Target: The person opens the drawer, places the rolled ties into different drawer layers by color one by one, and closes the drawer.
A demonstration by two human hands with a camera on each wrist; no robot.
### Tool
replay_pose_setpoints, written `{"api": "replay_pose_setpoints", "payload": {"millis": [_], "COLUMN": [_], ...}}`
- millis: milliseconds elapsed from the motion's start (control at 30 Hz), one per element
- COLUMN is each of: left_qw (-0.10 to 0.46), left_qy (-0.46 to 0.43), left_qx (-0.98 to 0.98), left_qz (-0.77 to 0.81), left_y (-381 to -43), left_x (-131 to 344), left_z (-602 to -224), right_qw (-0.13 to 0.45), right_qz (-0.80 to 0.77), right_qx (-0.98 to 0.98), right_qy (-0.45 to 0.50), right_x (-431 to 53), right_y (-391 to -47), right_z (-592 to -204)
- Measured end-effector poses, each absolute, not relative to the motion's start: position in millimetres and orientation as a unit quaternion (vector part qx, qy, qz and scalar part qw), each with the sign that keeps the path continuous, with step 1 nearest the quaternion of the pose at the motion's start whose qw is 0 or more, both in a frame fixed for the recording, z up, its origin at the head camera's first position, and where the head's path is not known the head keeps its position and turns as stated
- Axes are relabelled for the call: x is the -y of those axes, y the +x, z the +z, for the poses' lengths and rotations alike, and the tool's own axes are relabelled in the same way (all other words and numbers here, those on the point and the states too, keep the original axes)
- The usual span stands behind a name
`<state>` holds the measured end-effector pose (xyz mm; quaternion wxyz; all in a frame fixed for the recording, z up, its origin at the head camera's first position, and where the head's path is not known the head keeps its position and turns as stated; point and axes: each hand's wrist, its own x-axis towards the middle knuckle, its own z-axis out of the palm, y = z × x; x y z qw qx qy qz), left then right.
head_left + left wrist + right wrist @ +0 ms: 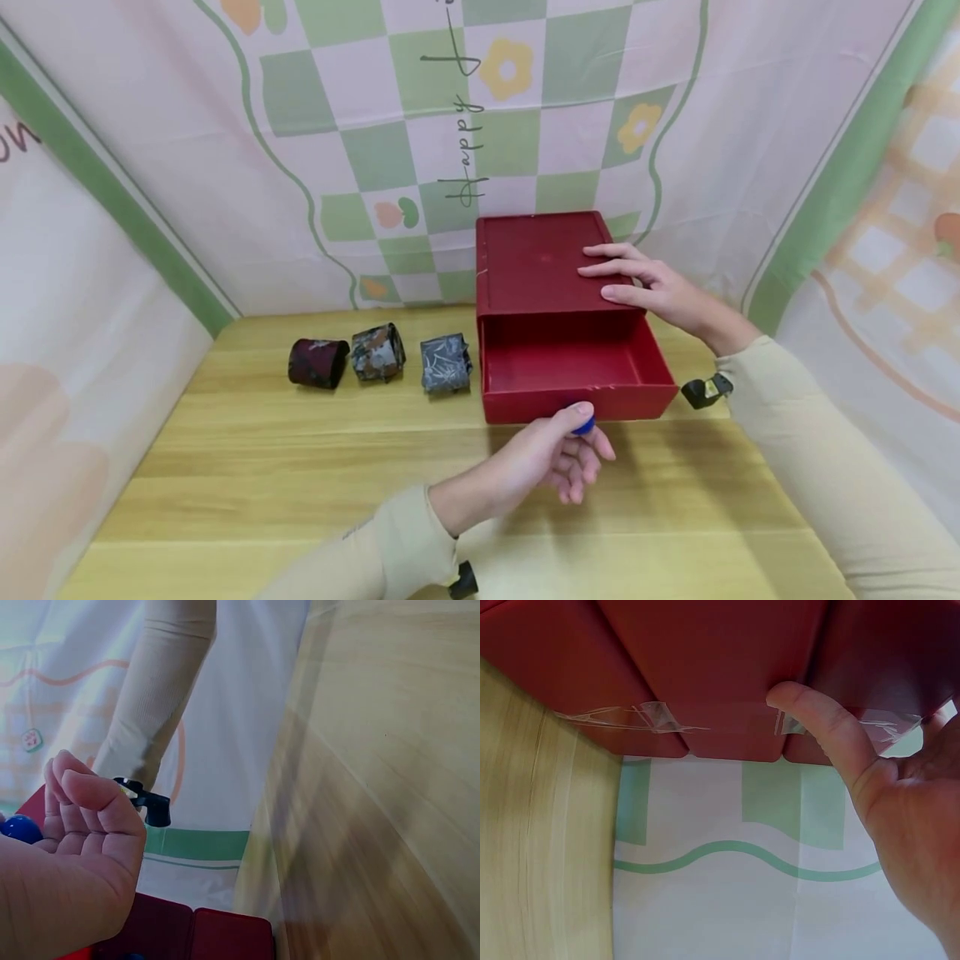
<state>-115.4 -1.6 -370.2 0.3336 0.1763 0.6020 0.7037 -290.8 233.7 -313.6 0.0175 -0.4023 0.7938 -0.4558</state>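
On counter, maroon roll, camouflage roll, then grey roll beside red box. Left hand pinches blue knob on pulled-out drawer, other fingers loosely bent. Right hand on box top, fingers spread.

Box is showing plain dk. red, drawer is showing brighter red inside, knob is showing glossy blue. One roll is showing blackish maroon, a second roll is showing mottled grey/brn., a third roll is showing grey w/ wht. lines. Tabletop is showing yellowish wood grain, backdrop grn. & wht. checks w/ yel./orange motifs, sleeves beige.
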Motion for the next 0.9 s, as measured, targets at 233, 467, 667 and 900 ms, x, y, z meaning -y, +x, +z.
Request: {"api": "replay_pose_setpoints", "payload": {"millis": [233,467,667,900], "left_qw": [0.365,0.379,0.385,0.391], "left_qy": [0.186,0.187,0.194,0.213], "left_qx": [-0.581,-0.57,-0.568,-0.568], "left_qz": [0.703,0.704,0.701,0.692], "left_y": [-109,-102,-97,-94], "left_x": [3,3,5,7], "left_z": [-369,-371,-373,-374], "right_qw": [0.018,0.017,0.021,0.015], "right_qz": [-0.456,-0.455,-0.452,-0.454], "right_qx": [-0.796,-0.797,-0.799,-0.797], "right_qy": [-0.398,-0.396,-0.396,-0.398], "right_x": [-234,-234,-233,-233], "right_y": [-291,-291,-289,-289], "right_z": [-314,-315,-314,-314]}}
